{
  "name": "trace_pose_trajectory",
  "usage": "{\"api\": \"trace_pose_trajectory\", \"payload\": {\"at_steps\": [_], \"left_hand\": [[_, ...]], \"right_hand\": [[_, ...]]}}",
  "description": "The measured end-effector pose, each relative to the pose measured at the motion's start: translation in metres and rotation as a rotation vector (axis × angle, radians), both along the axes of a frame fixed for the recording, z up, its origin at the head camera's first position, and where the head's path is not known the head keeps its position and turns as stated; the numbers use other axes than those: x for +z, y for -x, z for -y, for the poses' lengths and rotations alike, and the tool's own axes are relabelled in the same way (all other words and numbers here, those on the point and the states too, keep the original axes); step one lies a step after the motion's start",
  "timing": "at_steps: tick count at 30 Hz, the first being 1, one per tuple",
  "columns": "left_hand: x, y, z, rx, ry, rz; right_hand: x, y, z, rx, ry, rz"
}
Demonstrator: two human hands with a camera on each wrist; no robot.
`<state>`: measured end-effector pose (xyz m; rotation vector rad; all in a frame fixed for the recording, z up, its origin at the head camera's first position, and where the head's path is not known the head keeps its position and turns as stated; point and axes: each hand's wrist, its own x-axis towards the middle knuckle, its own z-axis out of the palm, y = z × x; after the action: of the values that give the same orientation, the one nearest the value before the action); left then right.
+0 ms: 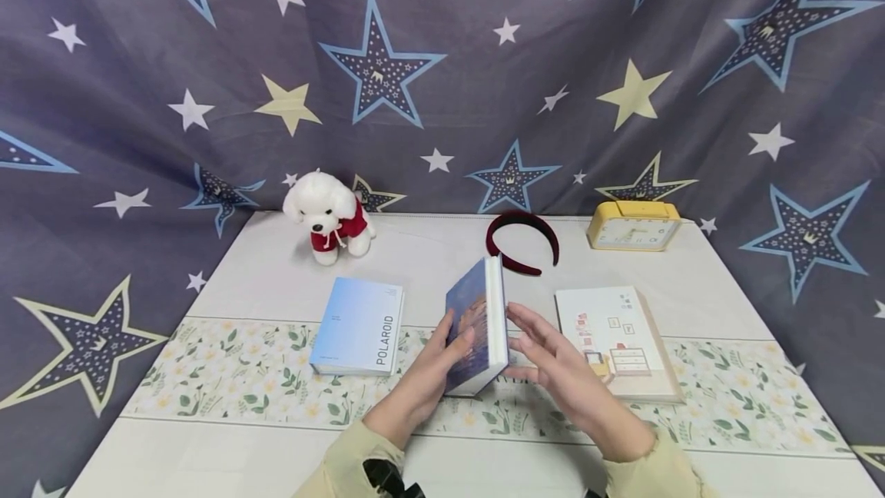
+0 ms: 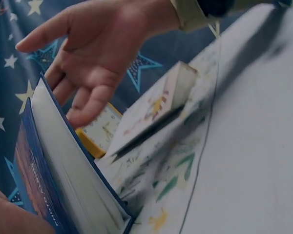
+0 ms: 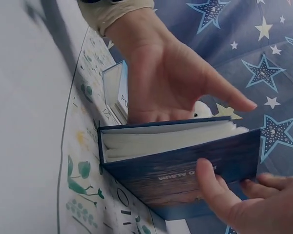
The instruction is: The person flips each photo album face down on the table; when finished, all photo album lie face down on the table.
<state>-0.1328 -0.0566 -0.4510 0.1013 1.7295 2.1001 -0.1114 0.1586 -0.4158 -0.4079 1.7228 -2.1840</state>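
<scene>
Between my two hands a blue photo album [image 1: 495,313] stands on its end on the table, tilted, its white page edges showing. My left hand [image 1: 427,379] rests against its left cover, with straight fingers and the thumb held out, as the right wrist view shows. My right hand [image 1: 570,375] is on the other side, loosely spread, its fingertips right at the right cover. In the right wrist view a fingertip [image 3: 205,168] lies over the lettering on the dark cover. Neither hand curls round the album.
A light blue POLAROID book [image 1: 359,325] lies to the left, and a white illustrated book [image 1: 618,340] to the right. Behind stand a white toy dog [image 1: 321,210] in red, a dark red headband [image 1: 492,233] and a yellow clock [image 1: 634,225]. A starry curtain [image 1: 442,68] hangs at the back.
</scene>
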Motion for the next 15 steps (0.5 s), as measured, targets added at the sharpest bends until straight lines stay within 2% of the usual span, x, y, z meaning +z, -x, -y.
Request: {"api": "trace_pose_trajectory", "payload": {"at_steps": [3, 8, 15], "left_hand": [[0.004, 0.000, 0.000, -0.006, -0.055, 0.018], [0.010, 0.001, 0.003, -0.038, -0.103, 0.009], [0.019, 0.004, 0.011, -0.108, -0.194, -0.036]], "right_hand": [[-0.002, -0.001, 0.003, 0.028, -0.042, -0.034], [-0.005, -0.003, 0.009, 0.072, -0.123, -0.081], [-0.011, -0.006, 0.019, 0.087, -0.252, -0.234]]}}
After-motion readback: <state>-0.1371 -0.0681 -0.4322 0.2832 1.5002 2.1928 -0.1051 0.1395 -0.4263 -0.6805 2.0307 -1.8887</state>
